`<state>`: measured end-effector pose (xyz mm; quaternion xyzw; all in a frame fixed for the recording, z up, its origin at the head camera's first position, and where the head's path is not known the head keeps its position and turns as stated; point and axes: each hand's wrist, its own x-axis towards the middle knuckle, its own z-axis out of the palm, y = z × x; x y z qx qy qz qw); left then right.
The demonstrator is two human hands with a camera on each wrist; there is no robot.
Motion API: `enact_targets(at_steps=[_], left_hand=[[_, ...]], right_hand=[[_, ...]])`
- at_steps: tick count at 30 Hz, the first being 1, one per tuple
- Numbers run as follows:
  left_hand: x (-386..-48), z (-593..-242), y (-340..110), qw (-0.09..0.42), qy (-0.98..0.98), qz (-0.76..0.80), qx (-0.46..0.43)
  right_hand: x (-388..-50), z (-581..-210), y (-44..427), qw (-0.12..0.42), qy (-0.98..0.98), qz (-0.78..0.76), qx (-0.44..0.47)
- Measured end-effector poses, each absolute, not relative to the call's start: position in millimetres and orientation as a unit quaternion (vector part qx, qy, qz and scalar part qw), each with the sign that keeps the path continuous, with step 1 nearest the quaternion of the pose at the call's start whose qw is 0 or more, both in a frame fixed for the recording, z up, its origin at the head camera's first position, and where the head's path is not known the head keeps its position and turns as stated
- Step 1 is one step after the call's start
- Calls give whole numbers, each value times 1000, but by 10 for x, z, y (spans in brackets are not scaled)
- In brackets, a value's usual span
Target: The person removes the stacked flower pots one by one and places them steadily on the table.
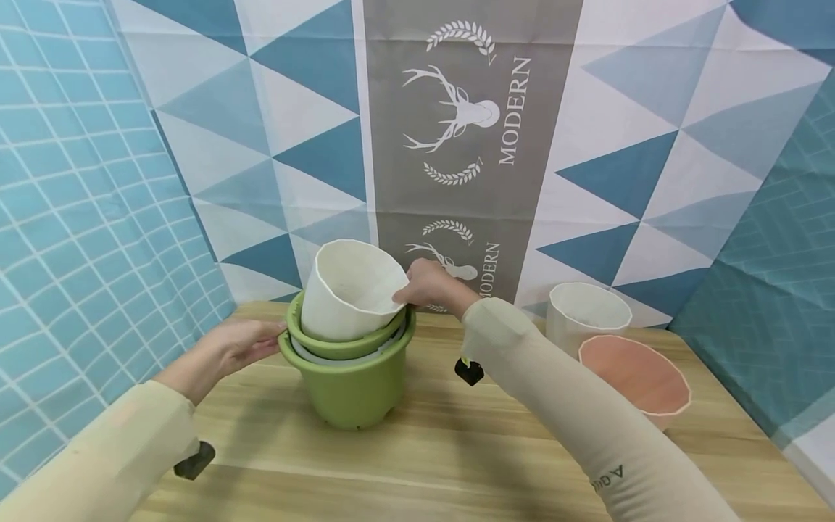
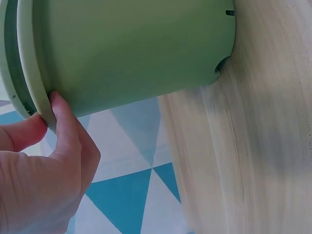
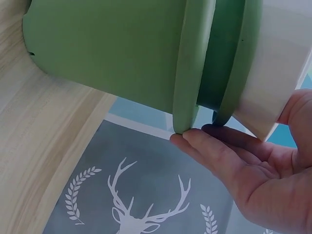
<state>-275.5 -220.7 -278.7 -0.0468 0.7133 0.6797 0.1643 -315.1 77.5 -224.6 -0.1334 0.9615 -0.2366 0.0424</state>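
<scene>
In the head view, a nested stack of pots stands on the table: a large green flowerpot (image 1: 355, 395) outside, a grey rim (image 1: 306, 353) within it, then a second green pot (image 1: 339, 349). A white pot (image 1: 320, 308) sits tilted on top, its mouth toward the right. My left hand (image 1: 238, 344) pinches the large green pot's rim between thumb and fingers, as the left wrist view confirms. My right hand (image 1: 433, 283) holds the white pot's edge with the thumb, while its fingers (image 3: 214, 146) reach under and touch the green rims.
To the right, another white pot (image 1: 567, 319) and a pink pot (image 1: 636, 377) stand side by side, partly hidden by my right sleeve. A tiled cloth (image 1: 78, 217) walls the left side, and a patterned cloth (image 1: 313, 109) hangs behind the wooden table (image 1: 326, 464).
</scene>
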Motion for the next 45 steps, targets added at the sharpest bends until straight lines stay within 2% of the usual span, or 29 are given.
enact_targets(at_steps=[17, 28, 37, 45], left_hand=[[-2712, -2687, -2166, 163, 748, 641, -54], [-2746, -2704, -2199, 173, 734, 655, -52], [-2754, -2740, -2192, 173, 726, 662, -62], [-2729, -2740, -2201, 166, 720, 672, -51]], right_hand=[[-3142, -2239, 800, 35, 961, -244, -123], [-3157, -2357, 949, 26, 920, -369, -129], [-3182, -2427, 921, -22, 926, -339, -164], [-3155, -2419, 938, 7, 911, -385, -147]])
